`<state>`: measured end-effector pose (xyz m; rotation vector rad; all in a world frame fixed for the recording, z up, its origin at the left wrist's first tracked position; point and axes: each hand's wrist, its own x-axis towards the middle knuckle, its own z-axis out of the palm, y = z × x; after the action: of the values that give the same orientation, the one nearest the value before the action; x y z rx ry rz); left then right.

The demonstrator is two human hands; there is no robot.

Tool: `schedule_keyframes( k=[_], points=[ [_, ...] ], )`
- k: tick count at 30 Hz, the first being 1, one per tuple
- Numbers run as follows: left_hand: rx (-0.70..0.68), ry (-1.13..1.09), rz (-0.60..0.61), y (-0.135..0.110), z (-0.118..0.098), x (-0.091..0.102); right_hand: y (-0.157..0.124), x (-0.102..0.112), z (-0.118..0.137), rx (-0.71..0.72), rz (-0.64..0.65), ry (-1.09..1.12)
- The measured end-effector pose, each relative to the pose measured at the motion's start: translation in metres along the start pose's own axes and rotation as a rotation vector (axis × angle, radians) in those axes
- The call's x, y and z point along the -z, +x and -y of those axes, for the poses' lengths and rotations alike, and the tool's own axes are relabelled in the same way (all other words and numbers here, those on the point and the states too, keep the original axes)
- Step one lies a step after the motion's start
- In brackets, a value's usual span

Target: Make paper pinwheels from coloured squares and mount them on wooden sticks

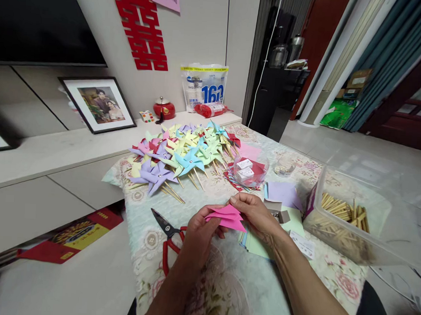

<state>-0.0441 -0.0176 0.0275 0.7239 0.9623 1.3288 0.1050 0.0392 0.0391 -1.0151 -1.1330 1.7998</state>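
Observation:
My left hand (199, 235) and my right hand (258, 214) both pinch a folded pink paper sheet (227, 216) above the table, left fingers at its near left edge, right fingers at its far right corner. Red-handled scissors (169, 236) lie just left of my left hand. Under my right wrist sits a stack of pastel paper squares (258, 243).
A heap of several finished paper pinwheels (182, 156) on sticks covers the far table. A clear bowl (248, 171) with small boxes, a lilac sheet (283, 193) and a clear tub of wooden sticks (342, 218) stand to the right. The flowered tablecloth (148, 239) hangs at the left edge.

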Motion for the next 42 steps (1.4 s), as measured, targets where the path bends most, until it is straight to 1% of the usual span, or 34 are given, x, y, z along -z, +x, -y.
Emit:
schedule_keyframes(
  k=[7, 10, 14, 16, 20, 24, 27, 30, 32, 34, 38, 42],
  points=[
    [-0.027, -0.036, -0.103, 0.004, 0.002, 0.002, 0.000, 0.005, 0.005, 0.028, 0.003, -0.036],
    [-0.032, -0.020, -0.112, 0.005, 0.003, 0.004, -0.004, 0.006, 0.007, 0.042, 0.040, -0.077],
    [-0.043, 0.048, -0.092, 0.005, 0.007, 0.006, -0.006, 0.002, 0.008, 0.065, 0.115, -0.125],
    [-0.056, 0.085, -0.075, 0.005, 0.009, 0.008, -0.005, 0.000, 0.007, 0.063, 0.090, -0.151],
    [-0.070, 0.125, -0.050, 0.004, 0.011, 0.008, -0.002, -0.002, 0.006, 0.099, -0.015, -0.190],
    [-0.059, 0.095, -0.040, 0.002, 0.007, 0.005, -0.001, -0.002, 0.006, 0.122, -0.046, -0.158],
    [-0.031, 0.016, -0.036, 0.001, 0.003, 0.004, -0.002, -0.002, 0.007, 0.090, -0.058, -0.078],
    [-0.003, -0.075, -0.078, 0.002, -0.001, 0.004, -0.003, -0.001, 0.008, 0.047, -0.061, 0.019],
    [0.010, -0.109, -0.106, 0.003, -0.002, 0.004, -0.003, 0.000, 0.009, 0.020, -0.049, 0.079],
    [0.000, -0.115, -0.102, 0.004, -0.002, 0.005, -0.003, 0.002, 0.009, -0.014, -0.017, 0.122],
    [-0.062, -0.107, -0.086, 0.003, -0.002, 0.005, -0.005, 0.005, 0.009, -0.070, 0.072, 0.114],
    [-0.074, -0.132, -0.036, 0.000, -0.006, 0.003, -0.006, 0.005, 0.010, -0.120, 0.134, 0.051]
  ],
)
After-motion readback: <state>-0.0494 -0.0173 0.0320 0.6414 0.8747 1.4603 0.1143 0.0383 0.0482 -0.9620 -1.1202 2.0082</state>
